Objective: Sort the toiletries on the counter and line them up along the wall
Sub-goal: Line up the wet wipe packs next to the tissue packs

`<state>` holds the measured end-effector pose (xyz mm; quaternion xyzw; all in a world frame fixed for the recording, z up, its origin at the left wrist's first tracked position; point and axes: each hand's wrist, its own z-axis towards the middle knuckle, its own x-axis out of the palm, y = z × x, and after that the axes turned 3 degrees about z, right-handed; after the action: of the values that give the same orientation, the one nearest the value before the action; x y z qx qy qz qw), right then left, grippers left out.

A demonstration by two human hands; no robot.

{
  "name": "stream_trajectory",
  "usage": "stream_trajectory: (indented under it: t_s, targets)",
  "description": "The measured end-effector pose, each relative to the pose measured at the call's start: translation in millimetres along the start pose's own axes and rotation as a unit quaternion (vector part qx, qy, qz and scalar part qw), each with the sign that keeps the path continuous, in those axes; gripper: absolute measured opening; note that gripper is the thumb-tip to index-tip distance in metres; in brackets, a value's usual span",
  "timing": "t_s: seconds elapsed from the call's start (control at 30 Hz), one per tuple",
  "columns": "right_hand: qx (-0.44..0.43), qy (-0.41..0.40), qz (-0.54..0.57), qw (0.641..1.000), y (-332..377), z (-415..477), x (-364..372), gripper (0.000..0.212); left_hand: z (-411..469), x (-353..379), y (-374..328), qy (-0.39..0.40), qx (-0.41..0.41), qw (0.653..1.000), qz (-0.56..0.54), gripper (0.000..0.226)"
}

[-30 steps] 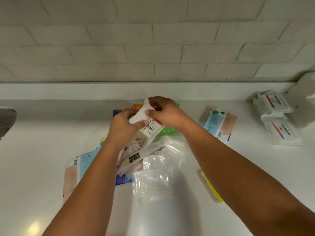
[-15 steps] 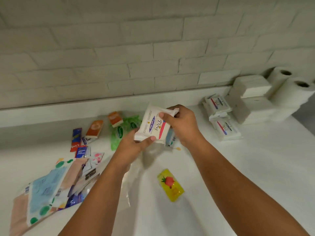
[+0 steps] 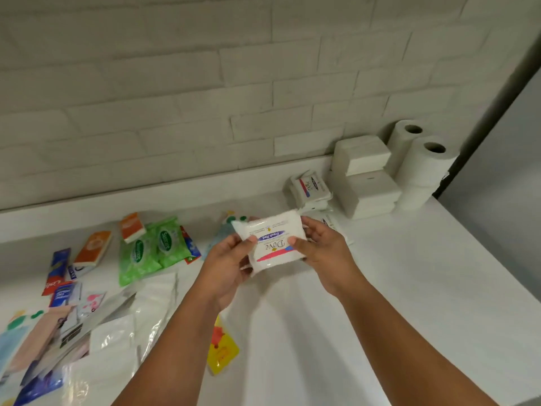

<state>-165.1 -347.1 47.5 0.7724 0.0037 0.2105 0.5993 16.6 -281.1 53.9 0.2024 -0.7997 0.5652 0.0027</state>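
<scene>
A white Dove soap packet with pink and purple print is held above the white counter, upside down to me. My left hand grips its left side, thumb on top. My right hand grips its right side. Behind it, by the wall, lies a small stack of matching Dove packets. Green wipe packs and orange packets lie to the left.
White tissue blocks and two toilet rolls stand in the far right corner by the brick wall. A pile of sachets and clear bags covers the near left. A yellow sachet lies under my left forearm.
Both hands have carried the Dove packet away from the pile toward the right, and turned it flat. My view has swung right, bringing the tissue blocks and rolls into sight.
</scene>
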Motion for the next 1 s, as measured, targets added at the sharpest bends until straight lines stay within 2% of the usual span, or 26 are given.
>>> stream_trajectory:
  t_s: [0.1,0.2,0.3,0.5,0.63,0.7,0.77,0.87,1.0]
  targets:
    - [0.046,0.074,-0.034,0.996,7.9,-3.9,-29.6,0.052,16.4,28.1,-6.3,-0.037,0.026,0.998,0.04,0.021]
    - [0.076,0.108,-0.049,0.99,19.2,-2.4,-51.8,0.037,32.2,51.5,-11.8,-0.007,0.054,0.993,0.103,0.023]
    - [0.088,0.093,-0.069,0.989,27.5,4.8,-71.3,0.024,47.2,75.3,-11.4,0.041,0.051,0.987,0.146,0.029]
    - [0.059,0.028,-0.06,0.996,17.8,31.1,-104.1,0.019,73.2,120.4,18.1,-0.06,0.068,0.992,0.089,0.034]
    - [0.055,-0.028,-0.059,0.996,5.6,54.9,-111.6,0.021,82.6,119.5,46.0,-0.054,0.014,0.99,0.127,0.028]
    - [0.048,-0.042,-0.099,0.993,1.7,64.0,-110.6,0.025,88.6,118.9,54.5,-0.049,0.008,0.99,0.135,0.019]
    - [0.012,-0.064,-0.196,0.978,-2.9,71.9,-110.2,0.025,94.8,120.8,57.0,-0.067,0.021,0.987,0.147,0.014]
    - [-0.047,-0.086,-0.355,0.93,-9.9,86.6,-115.4,0.028,108.6,130.1,60.0,-0.102,0.023,0.98,0.167,0.01]
    - [-0.08,-0.112,-0.486,0.863,-21.7,105.9,-124.0,0.03,127.8,135.8,65.3,-0.137,0.015,0.972,0.192,0.007]
